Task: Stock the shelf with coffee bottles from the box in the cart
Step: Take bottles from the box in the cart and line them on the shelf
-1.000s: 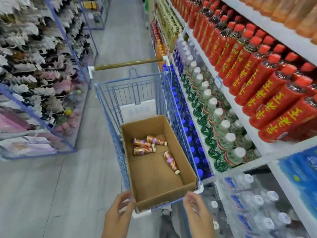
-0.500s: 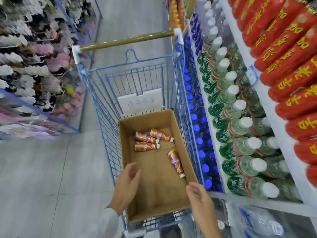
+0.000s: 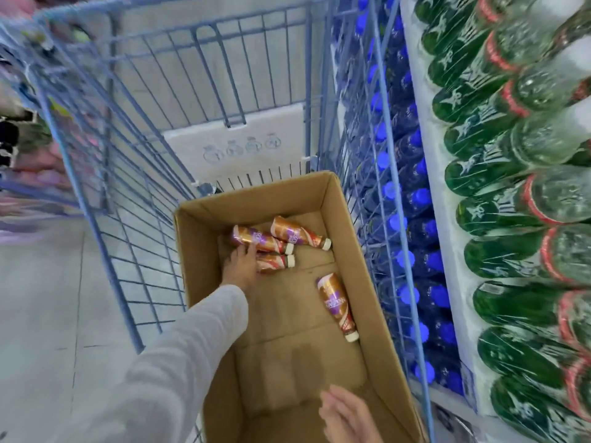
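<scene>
A brown cardboard box (image 3: 196,251) sits in the blue wire cart (image 3: 105,174). Several coffee bottles with copper and purple labels lie flat in it. Three are bunched at the far end: one (image 3: 297,233), a second (image 3: 256,239) and a third (image 3: 275,262). Another bottle (image 3: 335,306) lies alone by the right wall. My left hand (image 3: 240,266), in a grey sleeve, reaches deep into the box, with its fingertips on the bunched bottles and part of the third hidden under it. My right hand (image 3: 345,417) hovers over the near end of the box with its fingers spread, holding nothing.
The cart stands close against the shelving on the right. Green-labelled clear bottles (image 3: 511,219) fill the nearer shelf level, with blue-capped bottles (image 3: 409,199) on the level below, seen through the cart's wire. A white card (image 3: 243,145) hangs on the cart's far wall. Grey floor lies to the left.
I have leaned in over the cart. My left hand went from the box's near left edge deep inside to the bunched bottles. My right hand moved from the rim to above the box's near end.
</scene>
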`<control>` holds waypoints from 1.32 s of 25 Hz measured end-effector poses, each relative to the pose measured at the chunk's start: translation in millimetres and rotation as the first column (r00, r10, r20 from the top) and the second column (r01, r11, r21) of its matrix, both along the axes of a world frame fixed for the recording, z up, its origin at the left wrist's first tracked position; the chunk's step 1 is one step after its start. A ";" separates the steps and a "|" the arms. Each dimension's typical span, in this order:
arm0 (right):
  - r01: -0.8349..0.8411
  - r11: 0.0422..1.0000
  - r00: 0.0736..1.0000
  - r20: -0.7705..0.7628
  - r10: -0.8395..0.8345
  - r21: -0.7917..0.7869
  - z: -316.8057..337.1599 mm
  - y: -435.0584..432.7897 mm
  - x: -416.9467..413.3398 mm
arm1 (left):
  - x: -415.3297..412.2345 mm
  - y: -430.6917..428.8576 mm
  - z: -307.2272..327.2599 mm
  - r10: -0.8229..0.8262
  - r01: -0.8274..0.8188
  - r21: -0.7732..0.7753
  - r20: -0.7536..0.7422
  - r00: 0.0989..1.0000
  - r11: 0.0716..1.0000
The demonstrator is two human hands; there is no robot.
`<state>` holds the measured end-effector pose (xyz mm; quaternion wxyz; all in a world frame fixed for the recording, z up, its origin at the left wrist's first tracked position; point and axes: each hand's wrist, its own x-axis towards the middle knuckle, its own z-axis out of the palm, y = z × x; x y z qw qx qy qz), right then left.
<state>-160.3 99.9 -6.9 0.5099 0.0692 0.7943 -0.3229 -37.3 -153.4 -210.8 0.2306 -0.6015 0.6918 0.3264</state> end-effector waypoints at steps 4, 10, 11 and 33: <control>0.057 0.993 0.991 0.119 -0.069 0.099 -13.7 -7.1 -6.3 | 6.3 10.9 -14.7 -0.105 0.101 0.047 0.107 0.989 0.994; 0.264 0.960 0.848 0.453 -0.276 0.091 -29.3 -38.1 -30.8 | 24.0 78.3 74.8 0.684 -0.604 0.386 -0.104 0.722 0.697; 0.330 0.940 0.804 0.496 -0.329 0.088 -43.0 -46.5 -32.6 | 28.8 93.1 98.1 0.725 -0.632 0.397 -0.142 0.674 0.665; 0.621 0.775 0.709 0.507 -0.490 -0.120 -23.4 -64.8 31.4 | 66.6 134.6 262.5 0.846 -0.658 0.533 -0.366 0.388 0.532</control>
